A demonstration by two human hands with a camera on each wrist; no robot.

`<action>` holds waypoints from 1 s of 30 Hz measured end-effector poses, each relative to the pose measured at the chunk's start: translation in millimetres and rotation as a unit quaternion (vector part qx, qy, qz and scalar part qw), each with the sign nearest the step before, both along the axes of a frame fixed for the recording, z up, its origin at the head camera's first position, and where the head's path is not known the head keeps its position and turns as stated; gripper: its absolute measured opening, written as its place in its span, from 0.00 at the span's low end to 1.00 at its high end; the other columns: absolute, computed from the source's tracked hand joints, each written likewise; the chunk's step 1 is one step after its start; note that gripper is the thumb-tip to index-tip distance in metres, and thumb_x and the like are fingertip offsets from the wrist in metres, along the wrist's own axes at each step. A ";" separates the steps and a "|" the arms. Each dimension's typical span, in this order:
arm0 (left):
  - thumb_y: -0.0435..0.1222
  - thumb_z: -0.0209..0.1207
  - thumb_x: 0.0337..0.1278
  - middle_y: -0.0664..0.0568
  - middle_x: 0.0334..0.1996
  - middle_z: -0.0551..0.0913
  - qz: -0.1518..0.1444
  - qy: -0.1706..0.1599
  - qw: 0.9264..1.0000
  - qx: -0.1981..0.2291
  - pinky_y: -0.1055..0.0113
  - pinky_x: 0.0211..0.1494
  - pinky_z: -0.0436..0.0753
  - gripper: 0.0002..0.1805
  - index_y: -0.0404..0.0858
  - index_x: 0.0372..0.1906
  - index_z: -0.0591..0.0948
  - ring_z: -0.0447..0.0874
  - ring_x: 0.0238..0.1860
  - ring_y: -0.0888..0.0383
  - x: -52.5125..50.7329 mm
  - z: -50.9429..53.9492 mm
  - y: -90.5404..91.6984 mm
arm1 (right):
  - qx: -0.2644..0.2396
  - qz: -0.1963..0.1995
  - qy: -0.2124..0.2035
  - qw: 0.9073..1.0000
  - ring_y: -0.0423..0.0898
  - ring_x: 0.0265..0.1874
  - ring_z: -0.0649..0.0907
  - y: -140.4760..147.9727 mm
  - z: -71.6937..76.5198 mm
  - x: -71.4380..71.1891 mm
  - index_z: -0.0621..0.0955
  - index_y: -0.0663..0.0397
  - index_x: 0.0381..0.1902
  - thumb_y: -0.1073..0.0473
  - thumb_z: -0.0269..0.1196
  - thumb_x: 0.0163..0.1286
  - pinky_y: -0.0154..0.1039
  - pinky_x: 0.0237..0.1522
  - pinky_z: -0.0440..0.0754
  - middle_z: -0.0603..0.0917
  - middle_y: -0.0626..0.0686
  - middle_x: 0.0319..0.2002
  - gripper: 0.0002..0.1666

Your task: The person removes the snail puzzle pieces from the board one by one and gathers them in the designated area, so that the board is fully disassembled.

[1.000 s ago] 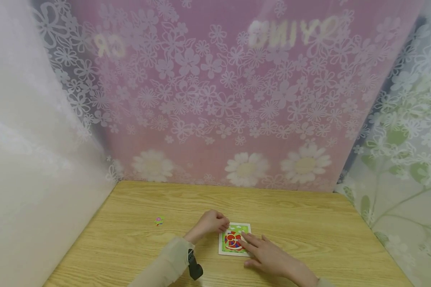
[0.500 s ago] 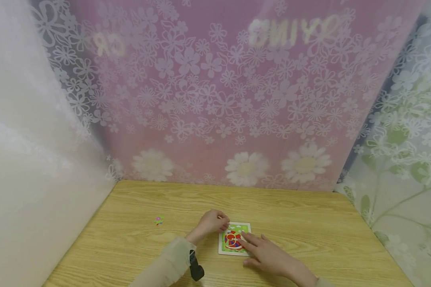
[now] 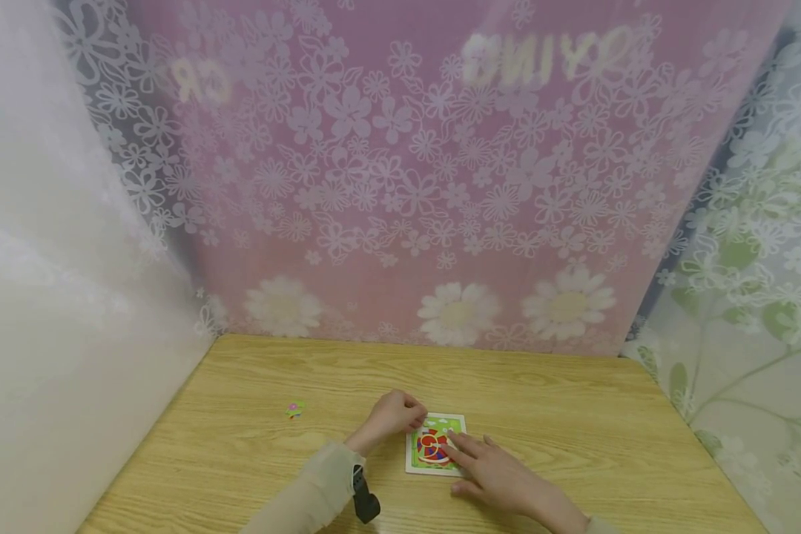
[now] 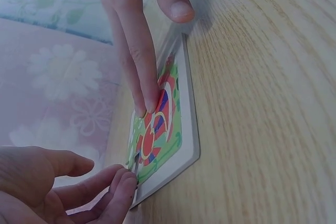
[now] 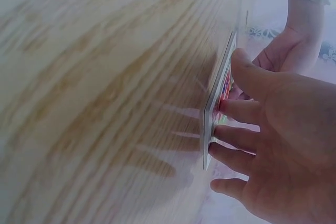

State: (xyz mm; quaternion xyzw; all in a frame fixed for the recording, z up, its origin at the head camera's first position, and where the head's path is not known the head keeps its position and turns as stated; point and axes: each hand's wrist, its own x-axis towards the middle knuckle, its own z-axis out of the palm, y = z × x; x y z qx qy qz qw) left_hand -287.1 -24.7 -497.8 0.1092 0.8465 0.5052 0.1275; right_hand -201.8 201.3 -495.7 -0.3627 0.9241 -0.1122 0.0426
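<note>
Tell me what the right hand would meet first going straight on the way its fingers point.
Likely the left hand, at the far-left corner of the picture board. The right hand has fingertips touching the board, and their line crosses it that way; depth is unclear.

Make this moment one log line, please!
left hand: at picture board corner; right hand: touching board; colorful bits: on table, apart

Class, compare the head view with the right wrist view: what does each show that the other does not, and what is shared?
Only the head view shows the loose puzzle pieces on the table and the letters on the pink backdrop. Only the right wrist view shows the right hand from its palm side. Both show the puzzle board, the left hand and right-hand fingers on the board.
</note>
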 end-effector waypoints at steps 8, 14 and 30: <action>0.35 0.61 0.68 0.48 0.28 0.88 -0.005 -0.006 1.000 -0.011 0.64 0.35 0.88 0.12 0.31 0.35 0.90 0.88 0.32 0.55 0.0 1.6 0.9 | -0.001 0.000 0.008 1.000 0.64 0.68 0.73 -1.4 0.6 -0.2 0.73 0.61 0.71 0.37 0.56 0.75 0.68 0.64 0.70 0.70 0.64 0.72 0.40; 0.35 0.61 0.68 0.47 0.31 0.88 -0.012 -0.021 1.000 -0.011 0.64 0.37 0.88 0.12 0.31 0.39 0.89 0.87 0.33 0.55 -0.6 3.0 0.7 | 0.002 -0.003 0.005 1.000 0.63 0.68 0.73 -1.3 0.8 -0.3 0.72 0.60 0.72 0.36 0.56 0.75 0.68 0.65 0.70 0.69 0.63 0.72 0.40; 0.31 0.67 0.63 0.47 0.25 0.86 -0.010 0.034 0.999 -0.008 0.67 0.27 0.85 0.04 0.34 0.34 0.87 0.87 0.26 0.54 -1.8 -2.7 9.0 | 0.007 0.002 0.015 1.000 0.64 0.67 0.74 -2.0 3.2 1.0 0.73 0.61 0.71 0.38 0.57 0.75 0.68 0.64 0.71 0.70 0.64 0.71 0.39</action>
